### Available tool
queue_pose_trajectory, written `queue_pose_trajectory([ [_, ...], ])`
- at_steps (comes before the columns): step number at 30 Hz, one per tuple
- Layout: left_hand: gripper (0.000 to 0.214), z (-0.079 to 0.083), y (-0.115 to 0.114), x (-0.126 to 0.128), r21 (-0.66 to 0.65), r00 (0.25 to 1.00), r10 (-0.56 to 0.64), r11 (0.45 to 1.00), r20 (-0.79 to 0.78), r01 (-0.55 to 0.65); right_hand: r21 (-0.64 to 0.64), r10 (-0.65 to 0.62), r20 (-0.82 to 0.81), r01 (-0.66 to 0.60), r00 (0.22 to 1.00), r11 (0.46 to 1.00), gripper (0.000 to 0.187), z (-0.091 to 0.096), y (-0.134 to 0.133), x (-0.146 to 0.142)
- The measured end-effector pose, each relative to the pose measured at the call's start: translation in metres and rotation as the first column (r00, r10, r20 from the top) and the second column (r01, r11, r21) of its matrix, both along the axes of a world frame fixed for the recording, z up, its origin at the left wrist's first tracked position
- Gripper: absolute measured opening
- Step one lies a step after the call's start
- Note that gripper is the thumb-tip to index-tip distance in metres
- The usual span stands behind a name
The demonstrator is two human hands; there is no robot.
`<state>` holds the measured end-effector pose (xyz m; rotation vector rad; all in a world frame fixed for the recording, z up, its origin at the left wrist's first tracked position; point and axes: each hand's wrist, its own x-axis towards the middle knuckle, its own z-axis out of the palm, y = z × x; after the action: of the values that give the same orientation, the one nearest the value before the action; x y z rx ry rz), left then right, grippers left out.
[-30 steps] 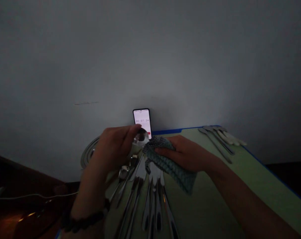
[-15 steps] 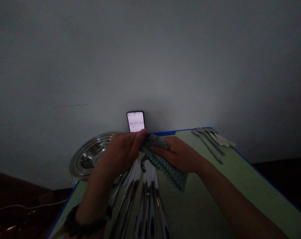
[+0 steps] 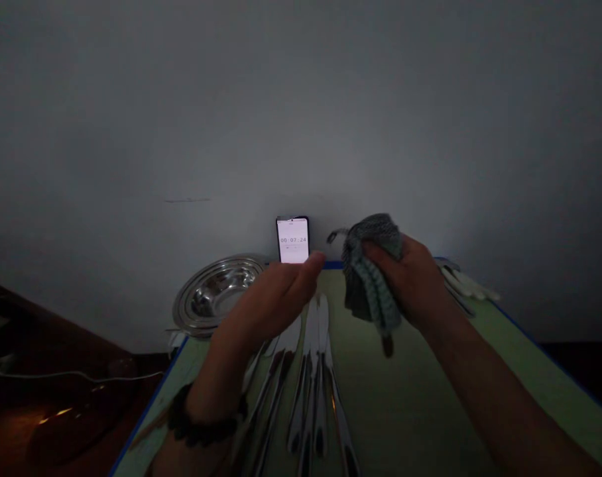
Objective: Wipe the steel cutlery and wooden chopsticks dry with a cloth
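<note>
My right hand (image 3: 418,281) is closed around a bunched blue-green knitted cloth (image 3: 370,268), lifted above the green table (image 3: 430,404). A dark tip of something thin (image 3: 386,346) pokes out below the cloth; I cannot make out what it is. My left hand (image 3: 276,301) reaches forward with its fingers stretched out and nothing in them. It hovers over the far ends of a row of several metal knives (image 3: 313,377) that lie side by side on the table. A dark bracelet sits on my left wrist.
A phone (image 3: 293,240) showing a timer leans against the grey wall at the table's far edge. A round metal plate (image 3: 214,295) lies at the far left corner. Several spoons (image 3: 467,283) lie at the far right, partly behind my right hand. Dark furniture stands to the left.
My right hand has lifted the cloth up and to the right, away from my left hand. My left hand has opened and stretched forward; the spoon bowl it held is no longer in sight.
</note>
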<state>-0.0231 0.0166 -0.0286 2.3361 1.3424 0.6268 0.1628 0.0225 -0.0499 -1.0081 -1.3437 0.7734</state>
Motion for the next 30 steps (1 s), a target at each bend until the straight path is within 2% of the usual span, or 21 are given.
queue_pose_trajectory([
  [1, 0.063, 0.0, 0.0, -0.003, -0.065, 0.999, -0.019, 0.998, 0.029, 0.02, -0.022, -0.028, -0.195, 0.025, 0.98, 0.999, 0.02, -0.002, 0.003, -0.002],
  [2, 0.062, 0.0, 0.0, -0.005, -0.135, 0.998, -0.051, 0.989, 0.04, 0.056, -0.048, -0.041, -0.379, 0.024, 0.925, 0.999, 0.02, -0.003, 0.006, -0.004],
  [4, 0.055, -0.001, 0.0, -0.005, -0.257, 0.987, -0.16, 0.953, 0.033, 0.163, -0.075, -0.045, -0.617, -0.002, 0.785, 0.997, 0.016, -0.004, 0.009, -0.009],
  [6, 0.044, -0.002, -0.001, 0.0, -0.327, 0.96, -0.281, 0.906, 0.011, 0.269, -0.088, -0.052, -0.695, -0.013, 0.717, 0.996, 0.013, -0.005, 0.01, -0.015],
  [8, 0.036, -0.004, -0.003, 0.007, -0.356, 0.936, -0.352, 0.876, -0.011, 0.325, -0.096, -0.059, -0.689, -0.011, 0.723, 0.995, 0.014, -0.007, 0.009, -0.02],
  [10, 0.032, -0.004, -0.005, 0.014, -0.355, 0.92, -0.39, 0.867, -0.047, 0.35, -0.092, -0.042, -0.655, -0.025, 0.754, 0.995, 0.018, -0.01, 0.008, -0.023],
  [13, 0.032, -0.001, -0.008, 0.012, -0.27, 0.921, -0.369, 0.906, -0.126, 0.326, -0.057, 0.014, -0.562, -0.055, 0.827, 0.997, 0.022, -0.017, 0.012, -0.018],
  [15, 0.035, 0.003, -0.01, 0.003, -0.252, 0.937, -0.312, 0.93, -0.156, 0.267, -0.043, 0.033, -0.419, -0.056, 0.907, 0.998, 0.024, -0.019, 0.016, -0.008],
  [18, 0.036, 0.009, -0.012, -0.016, -0.317, 0.971, -0.203, 0.936, -0.123, 0.156, -0.061, 0.069, -0.089, -0.074, 0.994, 0.995, 0.023, -0.017, 0.017, 0.012],
  [19, 0.035, 0.011, -0.012, -0.022, -0.329, 0.982, -0.162, 0.936, -0.094, 0.123, -0.073, 0.113, 0.022, -0.111, 0.993, 0.991, 0.021, -0.014, 0.016, 0.018],
  [21, 0.035, 0.013, -0.01, -0.032, -0.342, 0.995, -0.1, 0.936, -0.026, 0.085, -0.117, 0.283, 0.171, -0.265, 0.944, 0.957, 0.019, -0.01, 0.012, 0.026],
  [23, 0.035, 0.013, -0.007, -0.037, -0.351, 0.996, -0.089, 0.932, 0.024, 0.092, -0.164, 0.401, 0.27, -0.369, 0.875, 0.915, 0.016, -0.006, 0.008, 0.03],
  [24, 0.034, 0.013, -0.005, -0.038, -0.351, 0.996, -0.087, 0.931, 0.036, 0.094, -0.173, 0.421, 0.307, -0.385, 0.854, 0.907, 0.016, -0.005, 0.007, 0.03],
  [27, 0.034, 0.013, -0.004, -0.034, -0.357, 0.995, -0.083, 0.929, 0.064, 0.1, -0.124, 0.341, 0.373, -0.318, 0.863, 0.94, 0.02, -0.002, 0.005, 0.028],
  [30, 0.035, 0.014, -0.008, -0.026, -0.363, 0.988, -0.051, 0.926, 0.145, 0.101, -0.025, 0.153, 0.38, -0.155, 0.912, 0.988, 0.029, -0.003, 0.007, 0.024],
])
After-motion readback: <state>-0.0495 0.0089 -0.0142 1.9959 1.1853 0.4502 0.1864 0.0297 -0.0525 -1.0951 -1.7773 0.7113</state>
